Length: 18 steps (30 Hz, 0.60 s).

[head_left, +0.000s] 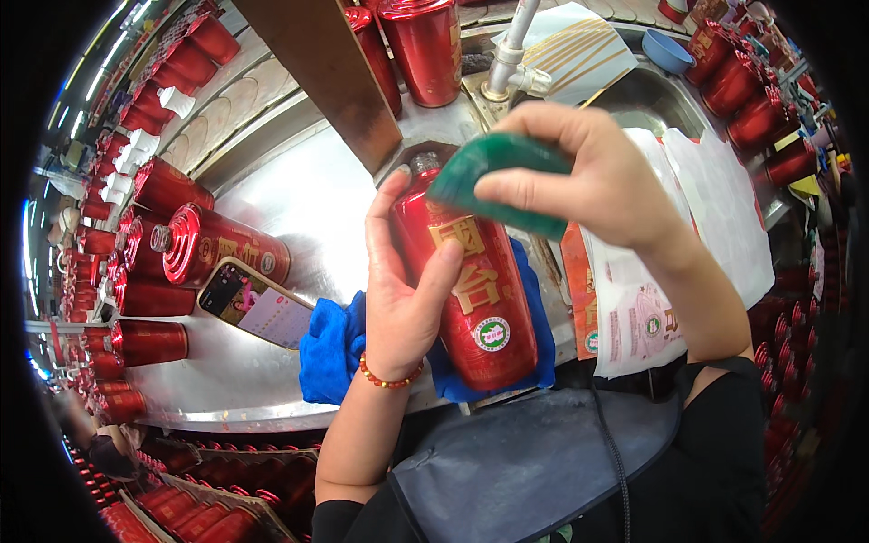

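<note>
One red bottle (pixel 484 335) lies slanted on blue cloth (pixel 333 348) at the near edge of the metal worktop (pixel 285 195), neck to the far left and base to the near right. It carries one round white-and-green sticker (pixel 492 334) low on its front. The left hand (pixel 398 303), wearing one beaded bracelet (pixel 391 380), is curled around its left side, thumb across the front. The right hand (pixel 588 176) pinches one green half-round pad (pixel 507 167) firmly between thumb and fingers, over the bottle's shoulder; whether it touches cannot be told. Cloth shows on both sides of the bottle; one piece or two is unclear.

To the left lies one smartphone (pixel 249 303), just beside a red bottle on its side (pixel 240 246). Two red containers (pixel 423 50) stand beyond, next to one brown post (pixel 326 72). Far right are one tap (pixel 509 63), one sink (pixel 683 95) and one blue bowl (pixel 667 52); nearer, printed sheets (pixel 634 312) overlap, their number unclear.
</note>
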Tool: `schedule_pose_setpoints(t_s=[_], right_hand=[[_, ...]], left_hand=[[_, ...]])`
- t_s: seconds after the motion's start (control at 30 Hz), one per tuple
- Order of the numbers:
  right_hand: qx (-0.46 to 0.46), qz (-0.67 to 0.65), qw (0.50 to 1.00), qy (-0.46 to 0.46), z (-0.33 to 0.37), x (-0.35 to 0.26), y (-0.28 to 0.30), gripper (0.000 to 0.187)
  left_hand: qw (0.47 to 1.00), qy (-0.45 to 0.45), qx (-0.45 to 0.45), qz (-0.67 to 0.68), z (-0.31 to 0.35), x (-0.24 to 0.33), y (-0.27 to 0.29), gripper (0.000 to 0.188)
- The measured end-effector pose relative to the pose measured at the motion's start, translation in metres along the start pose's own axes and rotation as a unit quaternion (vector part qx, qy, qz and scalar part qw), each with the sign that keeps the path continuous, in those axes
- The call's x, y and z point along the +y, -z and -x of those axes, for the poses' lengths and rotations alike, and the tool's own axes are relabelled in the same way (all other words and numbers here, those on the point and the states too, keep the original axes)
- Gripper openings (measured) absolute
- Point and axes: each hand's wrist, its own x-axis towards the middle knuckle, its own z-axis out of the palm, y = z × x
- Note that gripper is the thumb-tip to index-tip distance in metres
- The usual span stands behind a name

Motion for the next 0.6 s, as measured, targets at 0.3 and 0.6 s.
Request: schedule_pose_setpoints(t_s=[0.3,0.6], right_hand=[[0.104,0.023,0.994,0.013,0.040,0.015,-0.022,0.019],[0.134,-0.108,0.984,-0.041,0.052,0.032,-0.034,0.021]], left_hand=[[0.989,-0.097,0.021,-0.107,0.029,-0.011,0.002,0.112],[0.958,-0.126,-0.041,-0.256,0.041,-0.019,0.011,0.120]])
